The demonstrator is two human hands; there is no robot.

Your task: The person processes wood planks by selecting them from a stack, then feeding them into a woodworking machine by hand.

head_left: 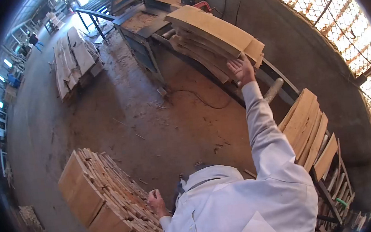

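Observation:
My right hand [241,70] reaches forward with its palm showing and its fingers spread, holding nothing. Its thumb is right at the near end of the top board [213,26] on a stack of wide, pale boards. The lower boards [202,55] of that stack fan out unevenly beneath. Down by my body, my left hand [156,202] is loosely curled, with nothing visible in it. It hangs beside a large stack of rough-edged planks [116,182], close to their edges.
The boards rest on a roller frame [275,89] leading to a machine table [143,25]. More boards [306,128] lean on a rack at right. Another plank pile [74,59] stands farther off, and a distant person [35,40] is there. A cable [201,100] and wood scraps lie on the floor.

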